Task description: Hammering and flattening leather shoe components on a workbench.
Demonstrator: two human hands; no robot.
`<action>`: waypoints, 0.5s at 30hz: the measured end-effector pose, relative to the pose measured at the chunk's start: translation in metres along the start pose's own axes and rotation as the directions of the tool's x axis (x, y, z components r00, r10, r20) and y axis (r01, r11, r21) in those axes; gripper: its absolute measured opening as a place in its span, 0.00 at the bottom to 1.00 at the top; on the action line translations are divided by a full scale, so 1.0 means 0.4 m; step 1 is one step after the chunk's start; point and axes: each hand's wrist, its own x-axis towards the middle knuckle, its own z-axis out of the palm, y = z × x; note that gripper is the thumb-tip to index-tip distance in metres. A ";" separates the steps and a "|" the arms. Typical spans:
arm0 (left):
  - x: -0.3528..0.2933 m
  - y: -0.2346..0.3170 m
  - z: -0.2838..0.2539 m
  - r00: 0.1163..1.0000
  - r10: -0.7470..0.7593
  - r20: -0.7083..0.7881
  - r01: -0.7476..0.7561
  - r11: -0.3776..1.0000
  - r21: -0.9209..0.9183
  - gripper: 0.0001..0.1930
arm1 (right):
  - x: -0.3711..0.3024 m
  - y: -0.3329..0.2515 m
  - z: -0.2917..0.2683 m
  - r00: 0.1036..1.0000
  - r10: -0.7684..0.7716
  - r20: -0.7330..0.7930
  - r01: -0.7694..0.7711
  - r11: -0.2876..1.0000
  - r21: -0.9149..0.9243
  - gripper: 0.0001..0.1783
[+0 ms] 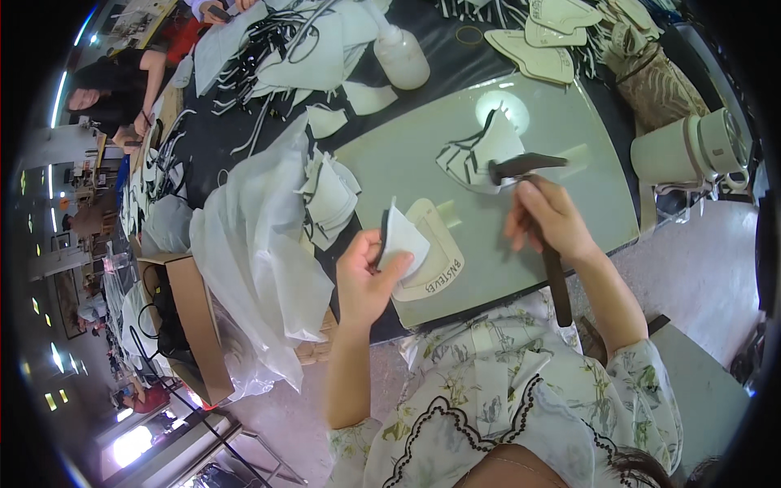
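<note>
My left hand [366, 276] pinches a small white cut piece [405, 240] with a dark edge, holding it up off the board. Just right of that piece lies a cream pattern template [439, 264] with handwriting on it. My right hand [547, 215] is closed round the handle of a hammer [529, 165], whose dark head points away from me and whose handle end hangs toward my lap. Beside the hammer head, several white pieces with black edges [488, 153] lie overlapped on the grey-green glassy board [586, 114].
Left of the board are a stack of white pieces [332, 195], a plastic bag [260, 228] and a cardboard box [199, 325]. A white bottle [402, 58] stands at the back, more templates [541, 53] behind the board, a lidded cup [691, 150] at right. Another person [122, 89] works far left.
</note>
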 end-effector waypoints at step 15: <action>-0.030 -0.041 0.037 1.000 -0.022 0.019 0.015 0.951 0.310 0.18 | 0.005 0.007 0.140 0.984 0.012 0.180 0.027 0.976 -0.214 0.16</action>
